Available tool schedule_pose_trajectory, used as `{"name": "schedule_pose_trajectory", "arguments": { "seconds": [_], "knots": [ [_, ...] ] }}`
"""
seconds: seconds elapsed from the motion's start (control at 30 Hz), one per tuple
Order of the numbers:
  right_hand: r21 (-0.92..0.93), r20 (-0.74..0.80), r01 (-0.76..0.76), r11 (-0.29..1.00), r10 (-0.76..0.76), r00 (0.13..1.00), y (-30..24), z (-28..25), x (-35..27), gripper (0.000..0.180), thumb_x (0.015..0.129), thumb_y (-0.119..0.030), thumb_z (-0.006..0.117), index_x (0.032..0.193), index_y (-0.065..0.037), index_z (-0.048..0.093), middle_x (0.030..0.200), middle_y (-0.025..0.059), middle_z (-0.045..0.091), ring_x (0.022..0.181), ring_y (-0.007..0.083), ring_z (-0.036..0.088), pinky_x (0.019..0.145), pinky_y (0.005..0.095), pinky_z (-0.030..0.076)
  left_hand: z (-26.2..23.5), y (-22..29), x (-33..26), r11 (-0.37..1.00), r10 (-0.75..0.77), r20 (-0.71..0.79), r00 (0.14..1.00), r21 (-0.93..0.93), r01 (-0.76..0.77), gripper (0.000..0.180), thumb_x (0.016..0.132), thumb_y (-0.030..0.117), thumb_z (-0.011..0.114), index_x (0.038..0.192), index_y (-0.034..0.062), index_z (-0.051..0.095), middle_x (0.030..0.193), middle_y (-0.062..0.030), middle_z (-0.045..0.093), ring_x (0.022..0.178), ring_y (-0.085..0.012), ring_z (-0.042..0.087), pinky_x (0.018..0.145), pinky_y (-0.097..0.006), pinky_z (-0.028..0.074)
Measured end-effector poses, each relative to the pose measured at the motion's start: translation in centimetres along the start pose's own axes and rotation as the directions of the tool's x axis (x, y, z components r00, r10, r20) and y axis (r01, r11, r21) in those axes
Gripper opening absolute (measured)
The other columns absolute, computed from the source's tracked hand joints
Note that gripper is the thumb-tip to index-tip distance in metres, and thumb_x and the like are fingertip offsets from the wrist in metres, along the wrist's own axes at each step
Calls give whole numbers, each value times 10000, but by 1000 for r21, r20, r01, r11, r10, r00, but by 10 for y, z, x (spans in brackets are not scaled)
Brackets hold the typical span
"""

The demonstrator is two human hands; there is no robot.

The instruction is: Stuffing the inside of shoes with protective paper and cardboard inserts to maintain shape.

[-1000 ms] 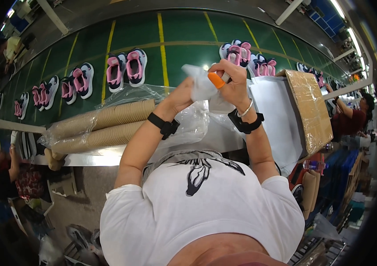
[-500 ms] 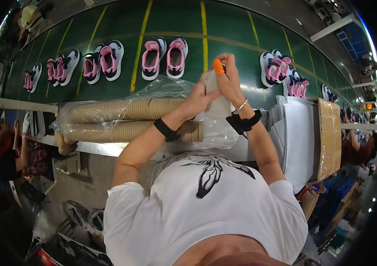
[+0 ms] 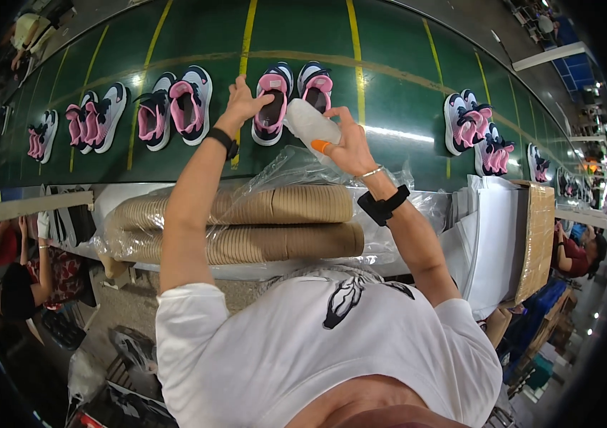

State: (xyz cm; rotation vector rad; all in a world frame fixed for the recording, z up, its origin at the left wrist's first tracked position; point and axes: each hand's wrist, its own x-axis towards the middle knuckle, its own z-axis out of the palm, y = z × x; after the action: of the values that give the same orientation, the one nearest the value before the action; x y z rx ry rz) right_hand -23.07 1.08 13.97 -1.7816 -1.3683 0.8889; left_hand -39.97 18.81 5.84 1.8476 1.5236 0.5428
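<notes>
Sneakers (image 3: pixel 272 118) in navy, pink and white stand as a pair on a green table (image 3: pixel 396 85) marked with yellow lines, toes pointing away from a worker in a white T-shirt (image 3: pixel 303 349). A pale label (image 3: pixel 272 83) on the tongue of the left sneaker is too small to read. Pink linings frame dark insoles; the heel of the right sneaker (image 3: pixel 316 85) is hidden behind a white wad (image 3: pixel 310 123), apparently paper, crumpled into a long, slightly translucent roll. The wad hangs at a tilt, one end near the gap between the two shoes; contact with either is unclear. The right hand (image 3: pixel 350 146) grasps it, fingers closed around its near end, an orange finger cot (image 3: pixel 321 146) on the thumb. The left hand (image 3: pixel 245 107) has its fingers spread wide, holding nothing, the thumb over the left sneaker's opening; whether it touches the shoe cannot be told. Nearer the worker, tan ridged stacks (image 3: pixel 296 240) lie in clear plastic film (image 3: pixel 275 167). White sheets (image 3: pixel 492 239) lean beside a taped cardboard box (image 3: pixel 536 242) at right.
</notes>
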Motion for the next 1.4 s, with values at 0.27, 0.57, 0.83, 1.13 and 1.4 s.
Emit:
{"name": "schedule_pose_trajectory", "arguments": {
  "seconds": [0.27, 0.57, 0.83, 1.13, 1.4],
  "knots": [
    [-305, -48, 17, 952, -33, 998, 65, 24, 59, 512, 607, -149, 720, 987, -6, 408, 775, 249, 601, 729, 455, 594, 672, 454, 478, 40, 21, 4, 979, 1, 542, 840, -170, 109, 504, 743, 152, 606, 1225, 83, 475, 1056, -213, 606, 894, -333, 637, 676, -374, 552],
    [-272, 318, 245, 931, -153, 936, 65, 21, 81, 600, 633, -146, 728, 1162, -53, 460, 981, 232, 600, 901, 441, 577, 784, 461, 461, 45, 1, 11, 933, 198, 491, 848, 171, -316, 572, 787, 269, 552, 1298, 86, 370, 997, -246, 616, 949, -402, 592, 815, -488, 469],
    [-820, -99, 178, 545, -440, 892, 77, 43, 103, 620, 544, -113, 730, 1125, -114, 516, 1270, 138, 438, 1123, 313, 430, 940, 462, 318, 46, 33, 1, 834, 297, 562, 772, 241, -496, 441, 786, 149, 514, 1188, -8, 423, 852, -263, 627, 806, -417, 618, 719, -489, 496],
    [-676, -95, 266, 687, -439, 893, 81, 31, 86, 706, 565, -197, 791, 1193, -119, 476, 1241, 141, 439, 1158, 312, 412, 936, 445, 319, 24, 37, -22, 807, 157, 526, 836, 420, -416, 639, 798, 307, 562, 1328, 80, 287, 936, -254, 624, 867, -438, 607, 747, -492, 495],
    [-23, -16, 117, 993, -117, 993, 81, -41, -90, 142, 773, -93, 677, 877, -12, 624, 756, 65, 631, 648, 135, 568, 626, 268, 466, -38, 63, -184, 641, 766, 233, 599, -196, -742, 295, 699, 45, 585, 993, 43, 595, 844, -125, 609, 770, -289, 594, 699, -379, 484]
  ]
}}
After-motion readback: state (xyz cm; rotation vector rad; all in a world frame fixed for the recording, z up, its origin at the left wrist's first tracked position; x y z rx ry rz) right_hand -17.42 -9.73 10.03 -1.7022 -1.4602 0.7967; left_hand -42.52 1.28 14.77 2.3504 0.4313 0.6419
